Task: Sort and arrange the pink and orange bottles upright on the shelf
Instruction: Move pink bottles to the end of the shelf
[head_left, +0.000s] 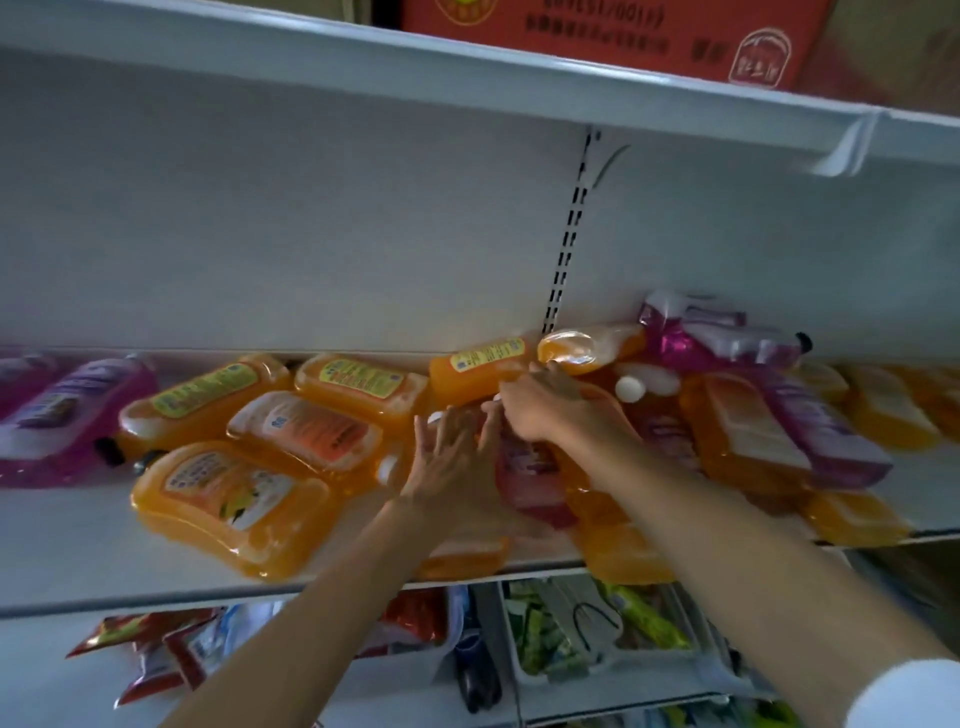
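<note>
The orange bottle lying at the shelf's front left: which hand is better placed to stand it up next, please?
Probably the left hand: it is open right beside that orange bottle, while the right hand sits farther to the right.

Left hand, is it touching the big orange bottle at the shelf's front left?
Apart. Head view: left hand sits right of that big orange bottle, shelf showing between.

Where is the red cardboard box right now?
In the head view, the red cardboard box stands on the upper shelf, at the top right of centre, above the lying orange and pink bottles.
</note>
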